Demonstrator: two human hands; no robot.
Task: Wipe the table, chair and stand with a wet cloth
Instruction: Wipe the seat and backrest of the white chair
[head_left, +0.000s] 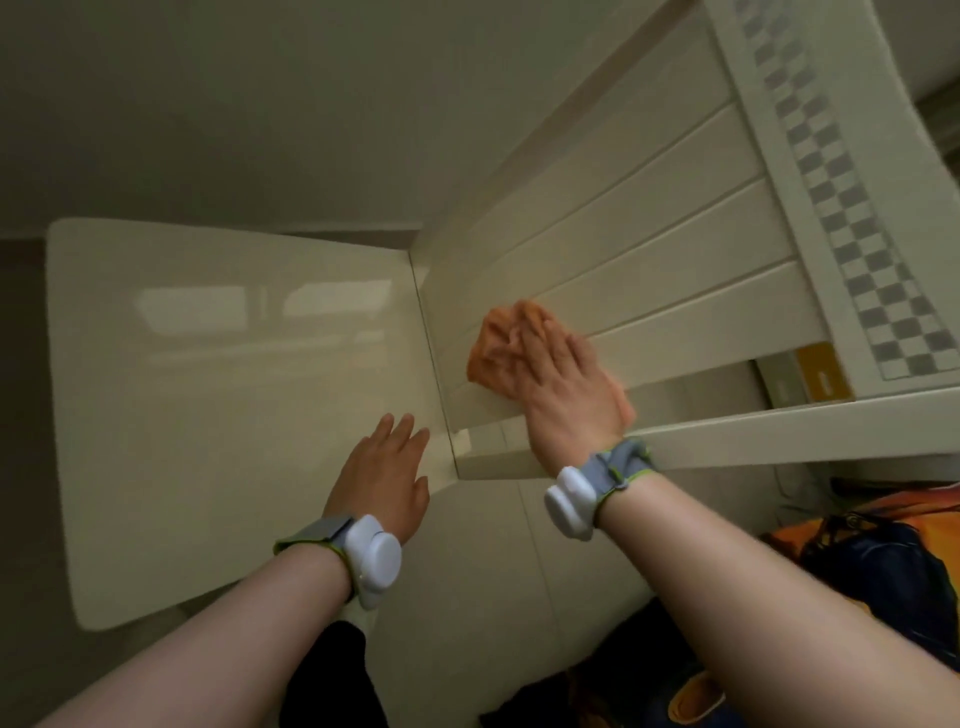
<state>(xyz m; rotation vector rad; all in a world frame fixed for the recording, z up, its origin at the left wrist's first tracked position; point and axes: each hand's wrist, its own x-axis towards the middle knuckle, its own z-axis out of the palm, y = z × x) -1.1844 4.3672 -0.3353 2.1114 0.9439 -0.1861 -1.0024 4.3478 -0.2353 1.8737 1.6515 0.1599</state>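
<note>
An orange cloth (496, 338) lies bunched on the slatted cream surface of the stand (649, 249). My right hand (563, 379) presses flat on the cloth with straight fingers, and the cloth's left part shows beyond my fingertips. My left hand (387, 475) rests flat, fingers straight, on the glossy cream table top (218, 405) near the corner where it meets the stand. Both wrists wear a white sensor on a grey strap.
A white panel with a grey checkered strip (852, 223) runs along the stand's right side. A yellow-and-white box (813, 374) sits under it. Dark blue and orange fabric (883, 561) lies at lower right. A plain wall rises behind the table.
</note>
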